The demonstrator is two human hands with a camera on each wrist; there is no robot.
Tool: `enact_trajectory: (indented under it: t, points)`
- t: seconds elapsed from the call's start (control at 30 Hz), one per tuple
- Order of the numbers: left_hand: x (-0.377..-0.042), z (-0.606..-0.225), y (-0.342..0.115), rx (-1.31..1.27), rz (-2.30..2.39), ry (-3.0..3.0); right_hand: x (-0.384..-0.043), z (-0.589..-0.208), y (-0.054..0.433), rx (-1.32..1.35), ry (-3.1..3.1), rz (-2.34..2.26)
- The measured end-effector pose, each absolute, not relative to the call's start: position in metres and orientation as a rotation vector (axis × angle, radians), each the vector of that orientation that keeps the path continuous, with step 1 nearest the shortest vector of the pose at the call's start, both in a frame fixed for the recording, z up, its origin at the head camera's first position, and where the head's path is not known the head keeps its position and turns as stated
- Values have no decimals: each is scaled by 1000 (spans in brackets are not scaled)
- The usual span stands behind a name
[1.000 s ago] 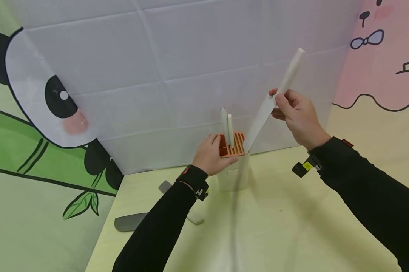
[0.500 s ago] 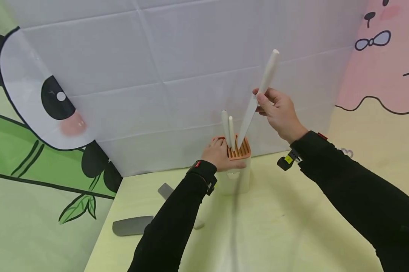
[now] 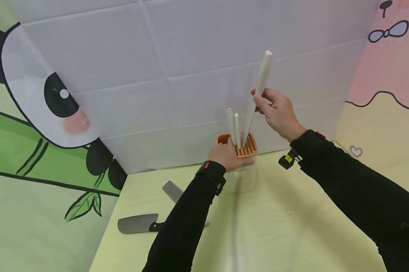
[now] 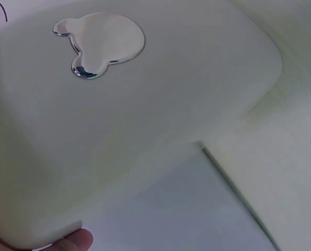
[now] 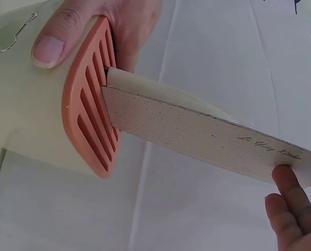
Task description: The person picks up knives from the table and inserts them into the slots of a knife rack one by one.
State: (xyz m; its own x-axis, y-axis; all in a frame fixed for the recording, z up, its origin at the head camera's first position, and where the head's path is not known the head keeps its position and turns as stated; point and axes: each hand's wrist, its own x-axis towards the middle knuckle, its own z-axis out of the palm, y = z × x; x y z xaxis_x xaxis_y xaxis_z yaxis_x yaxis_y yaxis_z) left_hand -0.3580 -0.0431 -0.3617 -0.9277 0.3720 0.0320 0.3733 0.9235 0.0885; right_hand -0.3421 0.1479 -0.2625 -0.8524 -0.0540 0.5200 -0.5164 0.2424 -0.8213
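Observation:
A cream knife block with a slotted orange top point(image 3: 251, 150) stands by the white backdrop. My left hand point(image 3: 225, 155) holds it at the upper rim; in the right wrist view its thumb point(image 5: 53, 42) lies along the cream side. The left wrist view shows the block's body point(image 4: 118, 125) with a shiny bear-shaped emblem and a few fingertips at its edge. With my right hand point(image 3: 278, 113) I pinch a white-handled knife point(image 3: 264, 73) where handle and blade meet. Its blade point(image 5: 197, 133) slants down, its far end at the slots. How deep it sits I cannot tell.
Two white handles point(image 3: 231, 126) rise from the block beside the held knife. On the table point(image 3: 286, 234), a cleaver with a black handle point(image 3: 138, 223) lies at the left. Another grey blade point(image 3: 172, 190) is partly hidden under my left sleeve.
My right hand has moved left with the knife, bringing the blade from the block's right edge onto the slots and more upright. My left hand still holds the block.

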Motion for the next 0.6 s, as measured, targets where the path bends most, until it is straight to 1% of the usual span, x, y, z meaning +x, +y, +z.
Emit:
enact_trajectory:
  t: [0.6]
  points:
    - [-359, -363, -38, -565, -154, -3026, -349, -267, 139, 582, -2236, 1526]
